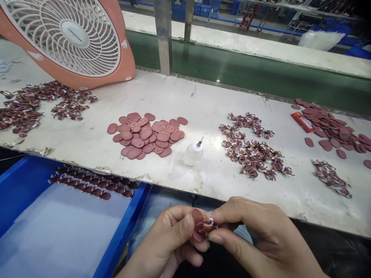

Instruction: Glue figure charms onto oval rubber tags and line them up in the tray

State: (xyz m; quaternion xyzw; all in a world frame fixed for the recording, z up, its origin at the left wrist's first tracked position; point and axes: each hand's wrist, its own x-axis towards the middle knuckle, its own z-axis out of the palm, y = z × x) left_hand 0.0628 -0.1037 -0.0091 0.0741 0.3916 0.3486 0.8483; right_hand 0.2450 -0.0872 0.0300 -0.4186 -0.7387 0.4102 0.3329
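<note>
My left hand (171, 239) is closed on a reddish-brown oval disc (197, 218), thumb in front and fingers behind. My right hand (261, 231) pinches a small brown figurine (209, 224) with white and yellowish details between thumb and fingertips. The figurine touches the disc's face; its exact seating is partly hidden by my fingers. Beyond my hands on the table stands a small translucent bottle (193, 153) with a needle tip. A heap of similar discs (147, 135), some with small holes, lies to its left, and a spread of figurines (252, 148) to its right.
An orange fan (126, 58) stands at the back left beside more figurines (23, 104). Below the table edge, a blue tray (116, 239) holds rows of figurines on discs (95, 183). More discs (327, 119), a red packet (303, 122) and figurines (332, 177) lie right. A metal post (163, 38) rises behind.
</note>
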